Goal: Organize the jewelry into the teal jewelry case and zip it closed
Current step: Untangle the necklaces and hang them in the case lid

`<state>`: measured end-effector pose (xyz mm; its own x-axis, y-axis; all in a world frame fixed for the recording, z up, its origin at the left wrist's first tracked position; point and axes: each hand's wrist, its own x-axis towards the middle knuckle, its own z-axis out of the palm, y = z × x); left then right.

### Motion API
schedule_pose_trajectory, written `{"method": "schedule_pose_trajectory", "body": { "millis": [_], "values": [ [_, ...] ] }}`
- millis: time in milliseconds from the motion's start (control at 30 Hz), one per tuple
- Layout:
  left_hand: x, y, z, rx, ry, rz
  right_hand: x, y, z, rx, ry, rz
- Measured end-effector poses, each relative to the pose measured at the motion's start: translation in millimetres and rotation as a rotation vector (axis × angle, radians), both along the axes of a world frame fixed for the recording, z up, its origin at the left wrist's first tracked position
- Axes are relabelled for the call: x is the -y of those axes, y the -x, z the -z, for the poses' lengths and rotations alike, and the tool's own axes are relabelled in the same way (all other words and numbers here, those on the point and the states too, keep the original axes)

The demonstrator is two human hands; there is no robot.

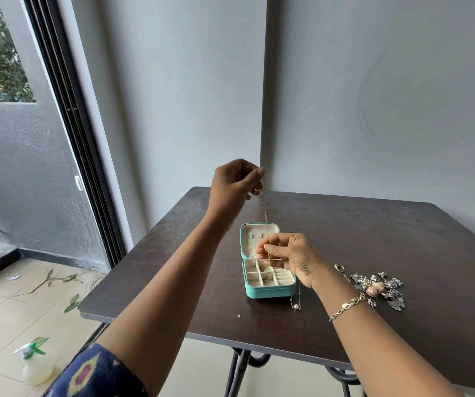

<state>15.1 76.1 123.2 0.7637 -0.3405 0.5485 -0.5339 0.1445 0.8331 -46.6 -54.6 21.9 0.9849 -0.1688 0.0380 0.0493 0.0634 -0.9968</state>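
Observation:
The teal jewelry case (pixel 267 293) lies open on the dark table (pixel 388 253), its cream compartments facing up and its lid tilted back. A thin rose-gold chain (pixel 266 216) hangs taut above it. My left hand (pixel 234 183) is raised high and pinches the chain's top end. Just over the case, my right hand (pixel 290 255) pinches the lower end. A small gold piece sits in one compartment (pixel 262 268).
To the right of the case lie a pearl necklace (pixel 296 306), a ring (pixel 339 267) and a heap of silver and gold ornate jewelry (pixel 379 289). The table stands in a wall corner. A glass door is at left, with a plastic bottle (pixel 37 368) on the floor.

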Motion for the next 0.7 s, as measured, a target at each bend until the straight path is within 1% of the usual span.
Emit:
{"method": "schedule_pose_trajectory", "body": {
  "millis": [267, 433, 700],
  "values": [
    [-6, -2, 7, -0.089, 0.030, -0.095, 19, 21, -4, -0.021, -0.201, 0.082],
    [-9, -3, 18, -0.169, 0.028, -0.130, 32, 30, -4, -0.034, -0.227, 0.134],
    [-3, 4, 63, -0.394, 0.032, -0.183, 53, 38, -13, -0.083, -0.239, 0.220]
  ]
}}
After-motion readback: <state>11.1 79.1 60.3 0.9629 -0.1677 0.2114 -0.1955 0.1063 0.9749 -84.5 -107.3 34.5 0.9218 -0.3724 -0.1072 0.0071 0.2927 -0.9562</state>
